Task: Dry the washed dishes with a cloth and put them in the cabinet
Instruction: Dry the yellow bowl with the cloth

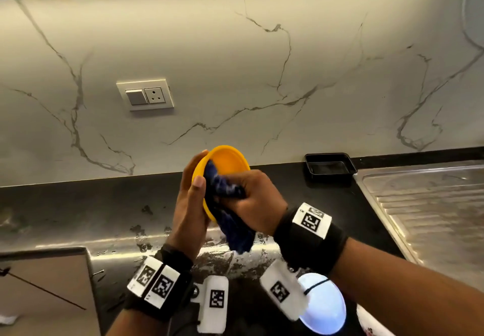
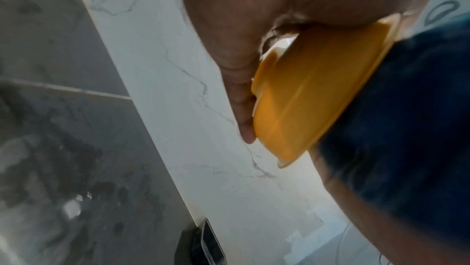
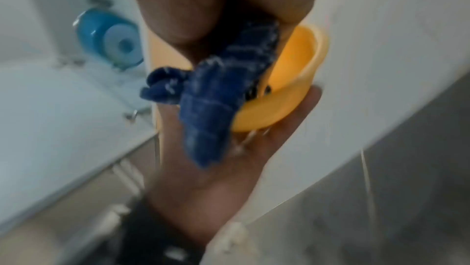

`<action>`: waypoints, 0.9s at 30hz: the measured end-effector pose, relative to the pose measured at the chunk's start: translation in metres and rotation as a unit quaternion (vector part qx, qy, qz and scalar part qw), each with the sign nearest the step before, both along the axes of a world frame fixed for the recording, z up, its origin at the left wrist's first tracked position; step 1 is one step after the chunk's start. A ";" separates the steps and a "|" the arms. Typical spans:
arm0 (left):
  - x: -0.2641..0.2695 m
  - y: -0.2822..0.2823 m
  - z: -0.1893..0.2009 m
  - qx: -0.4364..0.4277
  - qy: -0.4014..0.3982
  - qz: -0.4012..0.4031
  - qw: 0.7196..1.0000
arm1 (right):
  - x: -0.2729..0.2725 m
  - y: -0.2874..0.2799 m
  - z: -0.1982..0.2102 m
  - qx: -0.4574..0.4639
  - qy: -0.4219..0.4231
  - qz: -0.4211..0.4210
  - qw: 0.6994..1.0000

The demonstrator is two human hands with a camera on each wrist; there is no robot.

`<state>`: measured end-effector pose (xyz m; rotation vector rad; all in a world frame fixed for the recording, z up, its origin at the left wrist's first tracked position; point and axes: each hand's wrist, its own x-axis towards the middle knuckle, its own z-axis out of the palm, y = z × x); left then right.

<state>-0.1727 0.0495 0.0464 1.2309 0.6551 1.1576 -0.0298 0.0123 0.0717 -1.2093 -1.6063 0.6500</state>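
While left hand (image 1: 190,204) grips yellow bowl (image 1: 227,163), right hand (image 1: 252,199) clutches blue cloth (image 1: 230,204) inside.

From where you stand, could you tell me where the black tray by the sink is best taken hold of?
Take the black tray by its raised rim on the near long side, coming from the front. It lies flat and open-topped close to the backsplash, so the far side is cramped; the thin rim suits a thumb-inside pinch grip.
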 end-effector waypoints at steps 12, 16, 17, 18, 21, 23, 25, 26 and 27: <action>-0.004 -0.002 -0.003 0.043 0.029 -0.046 0.998 | 0.006 -0.001 -0.012 0.118 -0.242 -0.030 0.963; -0.010 0.002 -0.001 -0.032 0.034 -0.052 0.998 | 0.014 -0.002 -0.020 0.171 -0.238 0.060 0.954; -0.010 0.000 0.001 -0.064 0.041 -0.063 0.995 | 0.016 -0.002 -0.018 0.221 -0.317 0.079 0.919; -0.009 0.000 0.002 -0.093 0.048 -0.078 0.991 | 0.018 -0.002 -0.014 0.280 -0.404 0.083 0.867; -0.006 -0.002 0.002 -0.137 0.041 -0.106 0.984 | 0.026 0.006 -0.004 0.369 -0.550 0.049 0.748; -0.004 0.001 0.001 -0.130 0.038 -0.099 0.986 | 0.029 0.009 -0.005 0.366 -0.574 0.027 0.732; -0.003 0.005 0.003 -0.112 0.052 -0.093 0.988 | 0.028 0.010 -0.014 0.325 -0.580 -0.002 0.747; -0.003 0.008 0.004 -0.111 0.054 -0.087 0.989 | 0.027 0.009 -0.017 0.293 -0.574 -0.015 0.765; -0.003 0.010 0.005 -0.112 0.051 -0.076 0.990 | 0.025 0.006 -0.018 0.246 -0.562 -0.015 0.789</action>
